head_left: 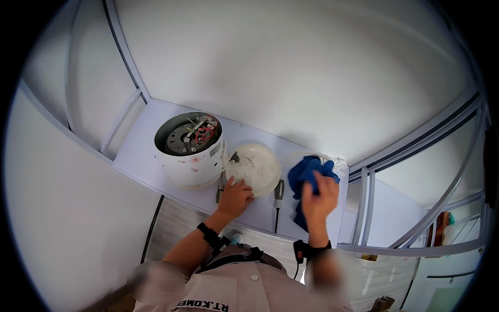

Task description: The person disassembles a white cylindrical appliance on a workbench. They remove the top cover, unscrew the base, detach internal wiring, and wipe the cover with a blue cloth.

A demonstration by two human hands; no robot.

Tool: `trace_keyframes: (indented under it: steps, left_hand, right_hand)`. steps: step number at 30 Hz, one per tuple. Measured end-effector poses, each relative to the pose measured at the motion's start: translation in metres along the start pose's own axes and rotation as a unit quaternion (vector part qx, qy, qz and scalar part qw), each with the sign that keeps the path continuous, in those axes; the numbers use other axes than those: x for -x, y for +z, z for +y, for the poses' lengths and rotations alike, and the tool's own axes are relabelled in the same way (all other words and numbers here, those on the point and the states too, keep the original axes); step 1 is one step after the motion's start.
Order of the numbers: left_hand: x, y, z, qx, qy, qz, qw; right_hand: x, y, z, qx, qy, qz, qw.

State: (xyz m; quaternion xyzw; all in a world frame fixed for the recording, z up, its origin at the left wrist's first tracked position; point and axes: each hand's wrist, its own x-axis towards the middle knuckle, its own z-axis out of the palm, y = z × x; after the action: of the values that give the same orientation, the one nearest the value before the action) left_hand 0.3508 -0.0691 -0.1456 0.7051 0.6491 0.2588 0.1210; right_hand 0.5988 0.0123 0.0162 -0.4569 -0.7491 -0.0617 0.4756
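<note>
A round cream vented cover [262, 174] lies on the table in front of me. My left hand [237, 197] rests on its near left rim, fingers apart. To the right, my right hand [319, 196] is over a crumpled blue cloth [299, 174]; its thumb and fingers are apart, with blue showing between them. Left of the cover stands a white, flower-patterned appliance body [189, 169], with a metal plate and red and white wires [205, 130] exposed in its open top. Between cover and cloth lies a screwdriver [279, 190] with a grey handle and dark shaft.
Another grey-handled tool [219, 193] lies beside my left hand, partly hidden. Behind the cloth sits a crumpled white plastic bag [339, 165]. The pale table [249, 132] meets a white wall at the back, and metal frame bars [366, 208] rise at its right end.
</note>
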Motion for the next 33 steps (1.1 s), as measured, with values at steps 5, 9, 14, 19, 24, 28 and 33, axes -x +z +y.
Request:
trace_keyframes:
  steps: [5,9,14,19,24,28,33]
  left_hand:
    - [-0.003,-0.006,0.006,-0.012,0.016,-0.003,1.000]
    - [-0.005,-0.007,0.006,-0.005,0.044,0.026,0.999]
    - [-0.007,-0.008,-0.003,0.011,0.037,0.008,0.999]
    - [-0.009,-0.005,-0.010,-0.018,0.052,-0.011,0.998]
    - [-0.010,-0.004,-0.012,-0.024,0.046,-0.045,0.998]
    - [-0.008,-0.002,-0.015,-0.002,0.051,-0.027,0.998]
    - [-0.006,0.003,-0.015,-0.002,0.059,-0.011,0.998]
  right_hand:
    - [0.033,0.079,-0.030,0.034,-0.100,-0.155,0.982]
    - [0.073,0.132,-0.016,-0.001,-0.110,-0.269,0.957]
    - [0.067,0.145,-0.026,0.029,-0.108,-0.337,0.935]
    - [0.061,0.151,-0.019,0.041,-0.121,-0.347,0.929]
    - [0.053,0.158,-0.012,0.061,-0.098,-0.398,0.910]
    - [0.053,0.159,-0.013,0.079,-0.091,-0.409,0.905]
    - [0.049,0.135,-0.025,0.146,-0.071,-0.473,0.866]
